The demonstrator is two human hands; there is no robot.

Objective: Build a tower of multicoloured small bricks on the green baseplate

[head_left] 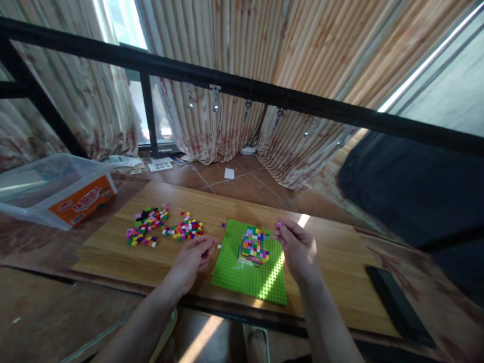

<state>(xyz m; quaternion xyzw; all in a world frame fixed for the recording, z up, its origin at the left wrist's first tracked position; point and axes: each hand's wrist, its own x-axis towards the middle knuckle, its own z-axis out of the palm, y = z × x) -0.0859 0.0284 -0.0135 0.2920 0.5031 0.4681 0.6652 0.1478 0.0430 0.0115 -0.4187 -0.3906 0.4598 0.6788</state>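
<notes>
My right hand [298, 248] pinches a small pinkish-purple toy brick [279, 225] between thumb and finger, above the right edge of the green baseplate [231, 267]. On that plate stands a built block of many-coloured bricks [255, 246], several layers high. My left hand [194, 259] is left of the plate, thumb and fingers pressed together; what they hold, if anything, is hidden. Close to its fingertips lies a white brick [219, 246]. A dark purple brick [223, 225] rests near the plate's far left corner.
Two heaps of loose bricks, a left heap [145, 224] and a nearer one [185, 227], lie on the wooden board [333, 262]. A clear plastic bin [56, 186] stands at far left. A black flat object [397, 305] lies right. A black metal bar [234, 85] crosses beyond.
</notes>
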